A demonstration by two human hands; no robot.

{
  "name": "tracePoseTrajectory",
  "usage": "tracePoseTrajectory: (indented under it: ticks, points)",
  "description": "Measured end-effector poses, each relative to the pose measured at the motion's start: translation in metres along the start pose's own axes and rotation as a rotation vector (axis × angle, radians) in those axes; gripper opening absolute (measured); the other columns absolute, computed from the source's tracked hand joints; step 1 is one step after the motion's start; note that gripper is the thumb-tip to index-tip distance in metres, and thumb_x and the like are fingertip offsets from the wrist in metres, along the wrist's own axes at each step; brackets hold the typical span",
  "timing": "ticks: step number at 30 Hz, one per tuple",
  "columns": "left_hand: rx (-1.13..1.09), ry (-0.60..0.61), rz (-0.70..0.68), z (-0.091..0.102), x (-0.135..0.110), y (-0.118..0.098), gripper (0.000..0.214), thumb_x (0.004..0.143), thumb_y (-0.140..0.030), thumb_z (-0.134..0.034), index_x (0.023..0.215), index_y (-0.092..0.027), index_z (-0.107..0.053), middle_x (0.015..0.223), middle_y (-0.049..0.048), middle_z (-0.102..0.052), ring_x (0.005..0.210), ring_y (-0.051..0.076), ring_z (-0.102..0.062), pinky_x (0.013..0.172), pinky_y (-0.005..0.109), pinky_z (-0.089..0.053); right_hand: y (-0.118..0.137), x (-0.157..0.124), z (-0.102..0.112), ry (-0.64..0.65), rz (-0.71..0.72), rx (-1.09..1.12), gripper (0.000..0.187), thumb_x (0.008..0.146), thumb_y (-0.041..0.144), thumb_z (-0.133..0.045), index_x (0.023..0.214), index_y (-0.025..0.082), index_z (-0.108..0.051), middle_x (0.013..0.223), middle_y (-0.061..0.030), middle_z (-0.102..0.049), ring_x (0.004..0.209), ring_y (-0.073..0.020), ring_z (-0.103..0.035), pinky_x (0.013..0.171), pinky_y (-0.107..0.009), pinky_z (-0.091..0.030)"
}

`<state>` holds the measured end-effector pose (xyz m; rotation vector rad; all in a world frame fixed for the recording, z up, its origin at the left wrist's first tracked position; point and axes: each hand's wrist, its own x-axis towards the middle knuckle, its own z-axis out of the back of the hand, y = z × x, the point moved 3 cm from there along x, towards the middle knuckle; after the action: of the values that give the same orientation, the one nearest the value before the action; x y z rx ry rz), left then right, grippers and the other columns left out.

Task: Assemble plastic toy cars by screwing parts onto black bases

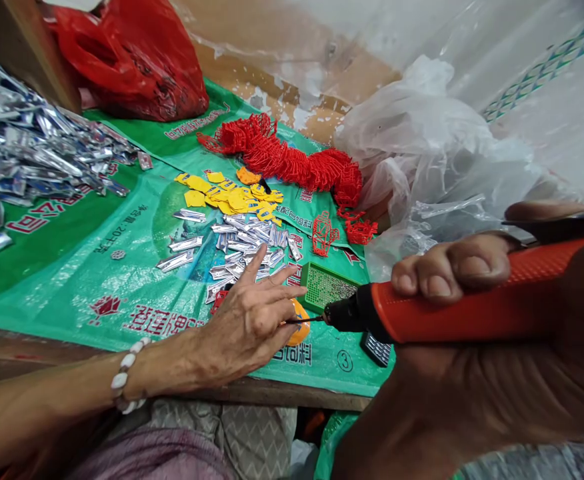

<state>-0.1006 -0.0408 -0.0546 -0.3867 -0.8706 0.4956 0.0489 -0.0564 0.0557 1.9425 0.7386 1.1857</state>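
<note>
In my right hand [492, 320] is a red electric screwdriver [472, 297] with a black nose, its thin bit pointing left. My left hand [252, 323] lies low over the green sheet, three fingers spread. Its thumb and index finger come together at the bit's tip; what they hold is hidden. An orange piece [301, 327] with blue marks shows just behind those fingertips and the bit. Small silver-wrapped strips [245, 237] lie loosely beyond my left hand. Right of its fingers sits a green tray [317, 303] with many tiny metal parts, probably screws. A red part [218, 301] is partly covered by my hand.
Yellow pieces [232, 195] and a row of red plastic frames [292, 160] lie farther back. Silver packets [32, 133] are heaped at left, near a red bag [132, 60]. Clear plastic bags [422, 140] stand at right. A dark block [376, 349] lies near the table edge.
</note>
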Motion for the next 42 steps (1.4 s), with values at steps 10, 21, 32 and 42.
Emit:
tracePoseTrajectory:
  ticks: [10, 21, 32, 42]
  points:
    - [0.154, 0.072, -0.088, -0.007, 0.007, -0.002, 0.02, 0.098, -0.016, -0.055, 0.084, -0.014, -0.068, 0.111, 0.0083, -0.076, 0.124, 0.03, -0.063, 0.123, 0.068, -0.007, -0.007, 0.003, -0.001, 0.053, 0.091, -0.193, 0.03, 0.091, 0.046, -0.059, 0.067, 0.029, -0.064, 0.054, 0.0039, -0.048, 0.041, -0.0128, -0.047, 0.036, -0.031, -0.041]
    - [0.117, 0.134, -0.149, 0.0, 0.004, 0.003, 0.022, 0.102, -0.022, -0.049, 0.099, -0.011, -0.067, 0.123, 0.0144, -0.071, 0.129, 0.028, -0.059, 0.124, 0.06, -0.019, -0.011, 0.0, 0.008, 0.021, 0.055, -0.157, 0.014, 0.084, 0.032, -0.063, 0.071, 0.027, -0.063, 0.057, 0.005, -0.05, 0.045, -0.0108, -0.05, 0.039, -0.027, -0.043]
    - [0.299, 0.397, -0.286, 0.002, -0.019, 0.034, 0.017, 0.095, -0.025, -0.059, 0.11, -0.017, -0.057, 0.129, 0.0152, -0.065, 0.112, 0.028, -0.066, 0.091, 0.041, -0.056, -0.019, 0.002, 0.014, -0.255, -0.025, -0.192, 0.019, 0.059, 0.029, -0.07, 0.077, 0.022, -0.065, 0.047, 0.008, -0.052, 0.038, -0.0112, -0.045, 0.033, -0.027, -0.039]
    - [0.423, 0.324, -0.382, -0.02, -0.038, 0.046, 0.023, 0.099, -0.015, -0.047, 0.12, -0.015, -0.055, 0.132, 0.0177, -0.063, 0.113, 0.031, -0.063, 0.091, 0.046, -0.053, -0.026, 0.002, 0.02, -0.264, 0.007, -0.205, 0.022, 0.059, 0.027, -0.072, 0.079, 0.021, -0.065, 0.048, 0.0075, -0.053, 0.04, -0.0115, -0.046, 0.034, -0.029, -0.04]
